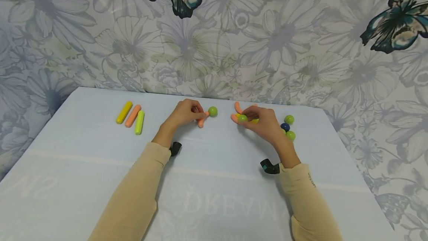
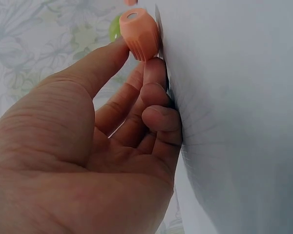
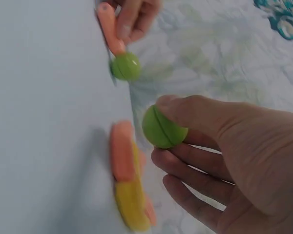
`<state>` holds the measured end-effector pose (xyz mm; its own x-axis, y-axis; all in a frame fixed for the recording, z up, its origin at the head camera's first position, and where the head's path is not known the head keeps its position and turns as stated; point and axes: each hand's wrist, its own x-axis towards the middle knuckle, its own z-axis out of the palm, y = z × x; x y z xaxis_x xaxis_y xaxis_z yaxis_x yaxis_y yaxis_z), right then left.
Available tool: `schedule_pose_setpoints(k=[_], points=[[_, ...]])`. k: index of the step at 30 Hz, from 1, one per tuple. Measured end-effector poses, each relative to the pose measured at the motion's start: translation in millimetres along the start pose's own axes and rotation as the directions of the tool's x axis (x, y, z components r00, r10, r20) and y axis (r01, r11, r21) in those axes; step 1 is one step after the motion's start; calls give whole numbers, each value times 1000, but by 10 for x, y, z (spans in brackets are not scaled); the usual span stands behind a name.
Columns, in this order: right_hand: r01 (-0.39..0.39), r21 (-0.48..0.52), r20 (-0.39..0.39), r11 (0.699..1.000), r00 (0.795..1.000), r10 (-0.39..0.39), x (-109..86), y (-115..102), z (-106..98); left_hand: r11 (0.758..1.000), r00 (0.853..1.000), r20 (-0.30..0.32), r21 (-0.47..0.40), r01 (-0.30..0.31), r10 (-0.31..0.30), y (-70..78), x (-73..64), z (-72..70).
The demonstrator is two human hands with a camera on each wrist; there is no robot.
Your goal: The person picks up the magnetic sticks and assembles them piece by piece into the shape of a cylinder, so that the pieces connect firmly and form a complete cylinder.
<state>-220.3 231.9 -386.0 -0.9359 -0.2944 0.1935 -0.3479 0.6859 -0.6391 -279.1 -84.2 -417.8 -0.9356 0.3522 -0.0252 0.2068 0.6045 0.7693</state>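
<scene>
Toward the far edge of a white, cloth-like tabletop [image 1: 220, 151], the left hand [image 1: 185, 113] pinches an orange, ribbed, plastic-looking stick [image 2: 142, 39] between thumb and forefinger, the other fingers curled loosely beneath it beside the surface. A glossy, green, plastic-looking ball [image 3: 125, 66] touches the far right end of that stick. To the right, the right hand [image 1: 265, 124] grips a second glossy green ball with a dark seam line [image 3: 160, 129] between its thumb and fingertips, the gap no wider than the ball and the remaining fingers bent and slightly spread. This second ball is held above the table, near a cluster of curved orange pieces [image 3: 122, 151] and yellow pieces [image 3: 131, 204]. Farther right, partly behind that hand, are smooth green balls [image 1: 289, 119] with a dark blue ball [image 1: 285, 127] among them. Well to the left lie three slim, plastic-looking sticks side by side: yellow [image 1: 124, 112], orange [image 1: 133, 116] and, nearest, lime green [image 1: 139, 122]. A flower-patterned backdrop [image 1: 200, 58] rises behind the far edge.
</scene>
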Motion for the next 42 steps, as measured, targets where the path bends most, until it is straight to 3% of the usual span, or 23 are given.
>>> schedule_pose_setpoints(k=[15, 20, 29, 42], points=[[58, 134, 71, 989, 995, -68, 61, -287, 543, 1000, 1000, 2, 10, -9, 9, -2, 28, 1], [72, 119, 104, 990, 991, -84, 72, -352, 681, 1000, 1000, -12, 7, -11, 11, 12, 22, -1], [96, 148, 120, 984, 986, -114, 41, -345, 768, 999, 999, 11, 18, -31, 31, 81, 19, 56], [134, 157, 70, 978, 987, -147, 18, -358, 813, 999, 999, 36, 34, -23, 22, 133, 1, 95]])
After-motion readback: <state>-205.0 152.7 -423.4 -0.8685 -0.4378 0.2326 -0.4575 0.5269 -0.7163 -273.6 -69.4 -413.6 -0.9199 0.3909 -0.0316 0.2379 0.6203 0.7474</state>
